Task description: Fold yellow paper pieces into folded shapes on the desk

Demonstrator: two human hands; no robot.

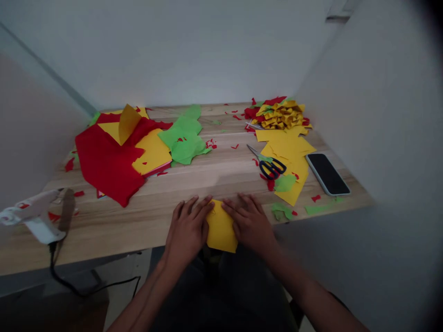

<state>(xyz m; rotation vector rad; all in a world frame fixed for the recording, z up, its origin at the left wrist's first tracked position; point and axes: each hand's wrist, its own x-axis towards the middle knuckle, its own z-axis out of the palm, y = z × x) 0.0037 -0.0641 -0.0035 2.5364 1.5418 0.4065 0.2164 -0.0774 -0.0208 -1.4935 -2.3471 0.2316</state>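
Note:
A piece of yellow paper (222,231) lies at the table's front edge, its near end jutting out past it. On its left side, my left hand (188,227) holds the paper, fingertips pressed near the far end. My right hand (253,225) grips the opposite side, index finger on top and thumb along the edge. The fingers of both hands point away from me. To the right of my right hand are dark-handled scissors (268,165), lying on more yellow paper (292,152).
Red sheets (107,159), yellow sheets (154,150) and green paper (187,138) pile up at the left and middle. Folded yellow pieces (284,114) sit at the back right. A phone (328,174) lies at right. A corded glue gun (41,216) stands at left. Red scraps are scattered about.

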